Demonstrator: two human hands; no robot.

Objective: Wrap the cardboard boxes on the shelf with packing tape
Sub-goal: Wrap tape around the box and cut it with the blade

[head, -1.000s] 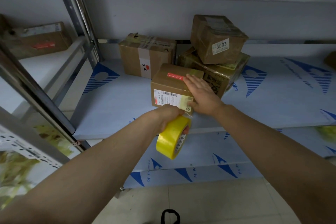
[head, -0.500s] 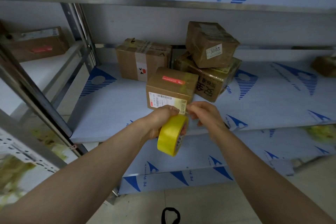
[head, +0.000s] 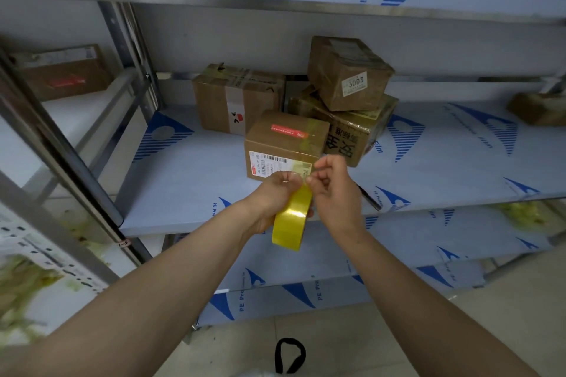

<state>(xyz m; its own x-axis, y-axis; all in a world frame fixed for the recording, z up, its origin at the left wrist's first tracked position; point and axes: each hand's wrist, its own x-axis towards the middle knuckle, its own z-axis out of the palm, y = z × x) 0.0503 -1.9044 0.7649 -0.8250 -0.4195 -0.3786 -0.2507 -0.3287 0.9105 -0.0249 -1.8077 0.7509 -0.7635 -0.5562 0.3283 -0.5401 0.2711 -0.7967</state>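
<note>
1. At shelf front edge, noted left hand [head: 272, 199] gripping yellow tape roll [head: 291, 219]; right hand [head: 333, 190] curled, pinching tape strip [head: 304, 177] just above roll
2. Found front box [head: 284, 144] just beyond both hands on shelf [head: 183, 180], yellowish tape already across top and label corner
3. Judged this box partly wrapped, strip likely ready to tear; far sides unseen
4. Logged rear box [head: 235, 98] behind; numbered box [head: 349, 73] tilted atop lower box [head: 352, 131], both glossy, seemingly taped
5. Flagged stack crowding front box's right side; spotted side box [head: 64, 70] in left bay, far box [head: 539, 107] at right
</note>
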